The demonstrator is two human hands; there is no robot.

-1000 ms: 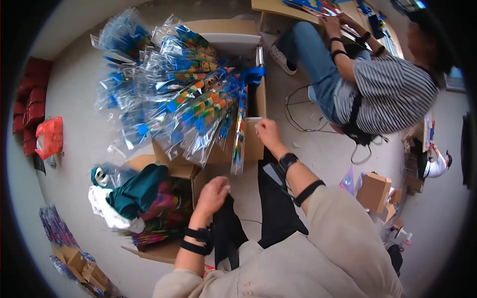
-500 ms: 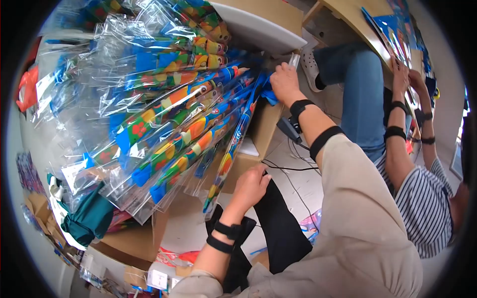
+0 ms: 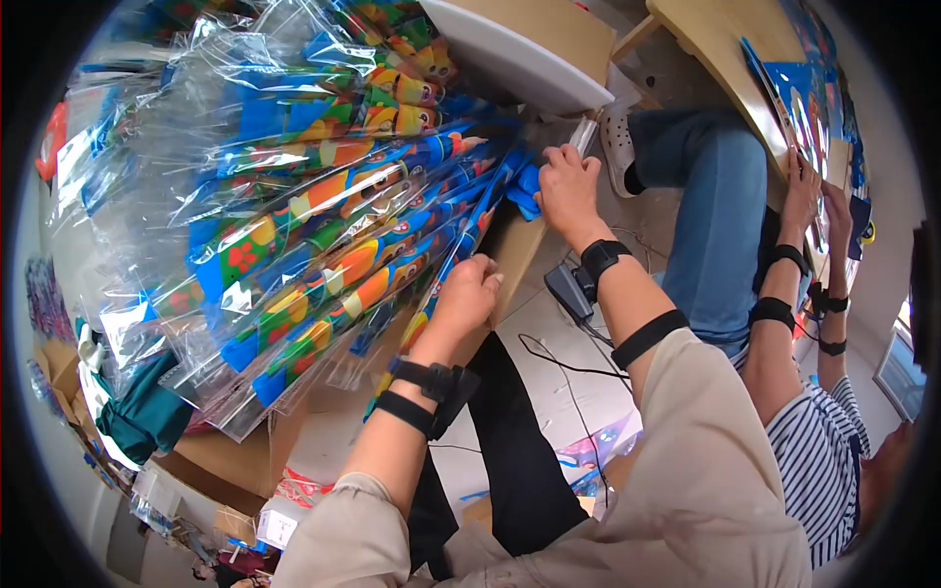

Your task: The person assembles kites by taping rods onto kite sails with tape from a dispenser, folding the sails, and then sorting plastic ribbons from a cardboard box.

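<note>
Many clear plastic bags with colourful cartoon prints [image 3: 338, 260] fan out at the left, their narrow ends gathered by a cardboard box [image 3: 517, 257]. My right hand [image 3: 570, 191] is at the gathered ends, fingers bent down beside a crumpled blue piece [image 3: 526, 186]. A clear plastic strip [image 3: 585, 135] shows just beyond its fingertips. My left hand [image 3: 466, 299] is closed at the lower side of the bags, next to the box edge. Its fingertips point away from me, so what either hand grips is hidden.
At the right, a person in a striped shirt [image 3: 823, 461] works with both hands on blue printed packs at a wooden table [image 3: 720, 59]. Black cables [image 3: 573, 370] trail over the floor. A dark green cloth [image 3: 147, 416] lies lower left, by an open carton [image 3: 221, 461].
My left hand has moved up from beside my black-clothed leg to the bags at the box edge. My right hand stays by the gathered ends. The view has shifted slightly.
</note>
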